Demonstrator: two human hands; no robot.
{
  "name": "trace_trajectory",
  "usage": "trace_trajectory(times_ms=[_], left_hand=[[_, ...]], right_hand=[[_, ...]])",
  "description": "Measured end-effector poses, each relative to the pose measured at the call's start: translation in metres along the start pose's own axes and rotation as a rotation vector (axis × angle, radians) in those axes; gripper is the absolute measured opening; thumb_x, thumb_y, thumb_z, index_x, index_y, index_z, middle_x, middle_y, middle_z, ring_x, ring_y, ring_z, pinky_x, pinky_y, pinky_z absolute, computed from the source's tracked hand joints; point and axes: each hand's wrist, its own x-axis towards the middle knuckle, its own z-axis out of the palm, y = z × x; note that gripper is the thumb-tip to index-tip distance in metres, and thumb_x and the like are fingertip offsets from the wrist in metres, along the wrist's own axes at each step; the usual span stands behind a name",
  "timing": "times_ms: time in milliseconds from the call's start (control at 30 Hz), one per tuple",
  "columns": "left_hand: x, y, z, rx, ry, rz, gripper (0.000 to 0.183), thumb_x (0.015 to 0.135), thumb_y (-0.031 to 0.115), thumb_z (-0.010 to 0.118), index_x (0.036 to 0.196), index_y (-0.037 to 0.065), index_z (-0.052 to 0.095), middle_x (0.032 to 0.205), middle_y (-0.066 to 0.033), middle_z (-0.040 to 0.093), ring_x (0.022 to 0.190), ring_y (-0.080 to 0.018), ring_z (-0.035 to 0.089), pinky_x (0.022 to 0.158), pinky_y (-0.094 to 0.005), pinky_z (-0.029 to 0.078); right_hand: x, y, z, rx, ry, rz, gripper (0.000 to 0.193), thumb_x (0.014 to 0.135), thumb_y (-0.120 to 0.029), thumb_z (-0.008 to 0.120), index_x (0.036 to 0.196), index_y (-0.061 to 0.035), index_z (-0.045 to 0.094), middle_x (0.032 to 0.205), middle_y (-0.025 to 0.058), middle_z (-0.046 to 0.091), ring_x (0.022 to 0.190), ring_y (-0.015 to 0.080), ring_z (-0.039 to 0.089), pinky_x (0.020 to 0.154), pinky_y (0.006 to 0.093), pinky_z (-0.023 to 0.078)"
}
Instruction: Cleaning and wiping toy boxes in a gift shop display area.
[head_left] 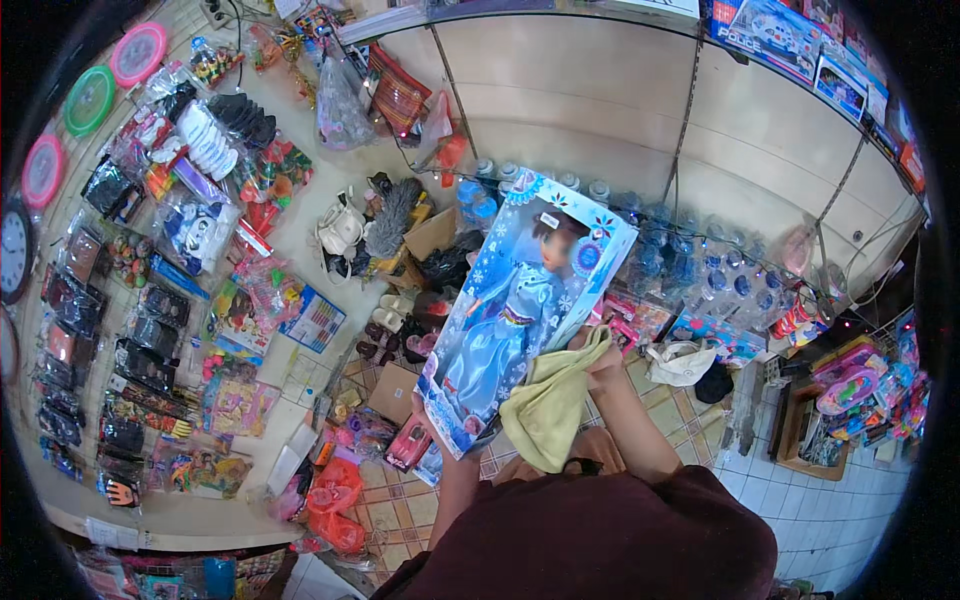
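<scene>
A light-blue doll box (490,330) is held up at a slant in front of me. Through its clear window shows a doll (525,300) in a pale blue dress. My left hand (452,440) grips the box at its lower end; most of its fingers are hidden behind it. At the box's right side, my right hand (600,365) is closed on a yellow-green cloth (552,400). The cloth hangs down over the box's lower right edge. Whether the right fingers also press the box is hidden by the cloth.
Packaged goods hang on the wall at left, near round pink and green frames (90,100). Several clear bottles (720,275) stand behind the box. Red plastic bags (337,500) and a cardboard box (393,392) lie on the tiled floor. A wooden crate (790,440) stands at right.
</scene>
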Motion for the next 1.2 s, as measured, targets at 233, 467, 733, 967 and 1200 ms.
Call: trace_trajectory(times_ms=[233,467,733,967,1200], left_hand=[[0.005,0.030,-0.018,0.788,-0.418,0.272,0.075,0.084,0.031,0.054,0.142,0.003,0.015,0.142,-0.0160,0.028,0.133,-0.0271,0.025,0.109,-0.0383,0.019],[0.029,0.011,-0.072,1.082,-0.719,-0.075,0.090,0.081,0.050,0.051,0.143,0.000,0.008,0.149,-0.0181,0.011,0.138,-0.0279,0.008,0.110,-0.0374,0.008],[0.017,-0.010,-0.092,0.686,-0.497,-0.345,0.095,0.077,0.049,0.055,0.142,-0.001,0.008,0.146,-0.0203,0.018,0.133,-0.0259,0.025,0.109,-0.0341,0.020],[0.022,-0.004,-0.094,0.245,-0.283,-0.318,0.066,0.073,0.043,0.056,0.117,-0.005,0.048,0.103,-0.0153,0.060,0.089,-0.0276,0.062,0.081,-0.0373,0.051],[0.003,-0.021,-0.091,0.262,-0.248,-0.347,0.065,0.074,0.041,0.056,0.118,-0.005,0.047,0.106,-0.0157,0.059,0.091,-0.0271,0.062,0.084,-0.0376,0.050]], right_hand=[[-0.016,-0.006,-0.014,0.052,0.125,-0.044,0.056,0.057,-0.007,0.058,0.109,0.0123,0.053,0.108,0.0274,0.059,0.098,0.0412,0.058,0.090,0.0496,0.045],[-0.024,0.032,-0.019,0.057,0.243,0.111,0.057,0.069,-0.004,0.058,0.123,0.0092,0.043,0.118,0.0220,0.054,0.107,0.0349,0.055,0.096,0.0439,0.040],[-0.028,0.049,-0.022,0.033,0.418,0.370,0.049,0.081,-0.006,0.055,0.126,0.0065,0.040,0.121,0.0189,0.053,0.109,0.0296,0.054,0.097,0.0403,0.040],[0.026,0.002,0.035,-0.433,0.569,0.242,0.043,0.088,-0.011,0.053,0.129,-0.0027,0.040,0.122,0.0141,0.053,0.109,0.0250,0.055,0.096,0.0369,0.043],[0.097,0.008,0.055,-1.805,0.311,-0.319,0.049,0.080,0.005,0.049,0.128,-0.0034,0.046,0.125,0.0169,0.052,0.122,0.0283,0.045,0.102,0.0294,0.033]])
